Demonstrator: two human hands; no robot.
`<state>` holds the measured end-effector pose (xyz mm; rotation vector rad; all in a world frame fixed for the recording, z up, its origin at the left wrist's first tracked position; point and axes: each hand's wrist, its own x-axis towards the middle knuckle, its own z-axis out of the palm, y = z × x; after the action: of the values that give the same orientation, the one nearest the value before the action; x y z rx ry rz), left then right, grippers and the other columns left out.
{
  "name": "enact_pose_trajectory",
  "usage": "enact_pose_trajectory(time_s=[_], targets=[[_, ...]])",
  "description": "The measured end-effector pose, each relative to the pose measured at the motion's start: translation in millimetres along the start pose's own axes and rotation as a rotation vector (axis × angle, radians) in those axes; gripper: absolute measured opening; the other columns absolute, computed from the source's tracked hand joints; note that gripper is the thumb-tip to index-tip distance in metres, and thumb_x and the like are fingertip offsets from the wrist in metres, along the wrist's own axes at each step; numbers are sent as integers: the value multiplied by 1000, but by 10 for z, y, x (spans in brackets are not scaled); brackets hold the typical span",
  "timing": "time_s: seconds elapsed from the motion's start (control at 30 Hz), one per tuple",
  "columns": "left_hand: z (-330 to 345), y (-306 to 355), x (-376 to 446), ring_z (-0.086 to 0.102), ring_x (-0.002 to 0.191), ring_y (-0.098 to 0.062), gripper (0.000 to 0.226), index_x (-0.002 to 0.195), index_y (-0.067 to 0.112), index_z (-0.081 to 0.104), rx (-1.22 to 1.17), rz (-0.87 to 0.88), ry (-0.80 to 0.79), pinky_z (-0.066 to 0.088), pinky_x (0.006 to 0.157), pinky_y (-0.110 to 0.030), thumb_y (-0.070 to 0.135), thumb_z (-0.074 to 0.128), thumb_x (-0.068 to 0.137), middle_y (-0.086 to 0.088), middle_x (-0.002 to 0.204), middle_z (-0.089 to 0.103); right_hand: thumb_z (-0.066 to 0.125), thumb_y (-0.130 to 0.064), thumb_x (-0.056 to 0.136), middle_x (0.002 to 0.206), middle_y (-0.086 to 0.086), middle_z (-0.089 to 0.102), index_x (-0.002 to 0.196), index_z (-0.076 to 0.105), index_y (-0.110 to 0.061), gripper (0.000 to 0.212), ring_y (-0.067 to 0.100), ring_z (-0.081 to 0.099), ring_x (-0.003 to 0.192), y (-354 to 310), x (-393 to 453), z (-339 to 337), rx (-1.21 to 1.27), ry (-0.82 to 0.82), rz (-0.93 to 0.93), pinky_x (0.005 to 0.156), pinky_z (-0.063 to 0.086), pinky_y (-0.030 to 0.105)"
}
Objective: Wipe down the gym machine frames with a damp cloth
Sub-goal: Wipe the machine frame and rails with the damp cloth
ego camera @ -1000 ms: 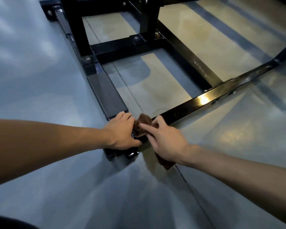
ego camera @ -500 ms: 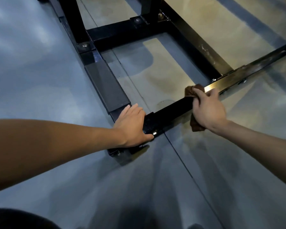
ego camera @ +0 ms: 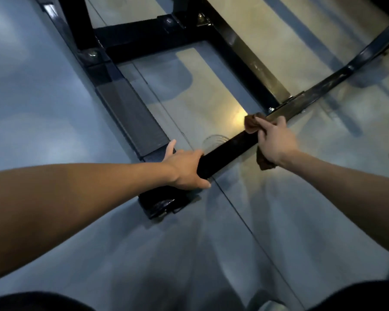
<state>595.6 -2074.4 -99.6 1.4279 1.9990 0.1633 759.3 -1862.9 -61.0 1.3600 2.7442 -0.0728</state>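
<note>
Right hand (ego camera: 276, 143) grips brown cloth (ego camera: 253, 124) draped over low black frame bar (ego camera: 229, 149); left hand (ego camera: 185, 169) clasps same bar at its near corner. Bolted bracket (ego camera: 285, 102) just beyond right hand could snag cloth or knuckles

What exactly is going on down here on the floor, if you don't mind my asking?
A person is wiping the base of a black metal gym machine frame. The right hand holds a brown cloth wrapped over the low black floor bar, partway along it, just short of the bolted joint where a second bar meets it. The left hand rests on the near end of the same bar, by the ribbed grey step plate. The bar beyond the cloth looks not yet wiped.
</note>
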Motion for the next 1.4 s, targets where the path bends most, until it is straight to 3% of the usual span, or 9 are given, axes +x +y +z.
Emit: enact_pose_trajectory(time_s=[0.13, 0.27, 0.37, 0.5, 0.9, 1.0, 1.1, 1.23, 1.4], targets=[[-112, -88, -69, 53, 129, -22, 61, 128, 30, 50, -69, 85, -52, -14, 123, -51, 70, 63, 84, 6, 113, 66, 34, -31, 107, 137, 19, 36, 156, 40, -28, 50, 48, 62, 100, -339, -58, -63, -116, -45, 98, 96, 50, 47], [-240, -84, -124, 53, 133, -21, 67, 134, 27, 54, -104, 56, -130, -14, 124, -49, 72, 61, 84, 3, 124, 68, 33, -24, 111, 150, 11, 32, 160, 31, -22, 50, 39, 56, 114, -824, -560, -157, -173, -242, -108, 95, 52, 42], [-328, 27, -123, 50, 137, -24, 74, 140, 24, 49, -44, 39, -148, -5, 124, -52, 70, 62, 84, 1, 137, 62, 40, -37, 108, 138, 9, 34, 160, 29, -38, 53, 37, 63, 94, -894, -750, -199, -106, -297, -294, 87, 53, 43], [-352, 137, -14, 46, 141, -25, 84, 148, 23, 41, -32, -44, -154, 2, 124, -54, 71, 64, 83, 1, 148, 54, 42, -39, 107, 135, 6, 35, 158, 31, -42, 52, 35, 63, 87, -579, -538, -159, -112, -293, -423, 80, 56, 47], [-183, 402, 140, 53, 134, -17, 71, 140, 28, 49, -53, -344, -44, -1, 125, -52, 64, 69, 82, 7, 136, 61, 44, -40, 106, 132, 8, 40, 158, 37, -35, 53, 35, 66, 97, 928, 558, -151, -43, -136, -193, 75, 45, 35], [-196, 585, 216, 57, 128, -18, 70, 139, 30, 48, -72, -395, -24, 18, 123, -43, 63, 70, 82, 8, 131, 64, 46, -41, 105, 132, 7, 40, 157, 38, -35, 53, 34, 66, 97, 918, 604, -170, -16, -153, -268, 78, 49, 38], [-177, 818, 346, 61, 122, -24, 71, 141, 26, 47, -42, -403, 27, 44, 103, -31, 58, 73, 82, 1, 132, 65, 46, -41, 104, 129, 6, 38, 155, 37, -38, 52, 33, 64, 87, 755, 501, -179, -23, -180, -467, 74, 50, 39], [-129, 1148, 566, 61, 116, -32, 70, 138, 14, 44, -29, -498, 34, 49, 90, -33, 47, 73, 84, -12, 131, 62, 48, -42, 104, 133, 7, 36, 155, 35, -39, 53, 29, 49, 69, 648, 451, -151, -28, -207, -619, 63, 38, 34], [-167, 1358, 540, 55, 119, -35, 71, 136, 9, 38, 43, -585, -71, 47, 92, -39, 48, 68, 85, -15, 135, 52, 54, -37, 103, 132, 7, 37, 158, 36, -36, 58, 25, 44, 63, 920, 432, -56, 56, -221, -672, 54, 35, 31]])
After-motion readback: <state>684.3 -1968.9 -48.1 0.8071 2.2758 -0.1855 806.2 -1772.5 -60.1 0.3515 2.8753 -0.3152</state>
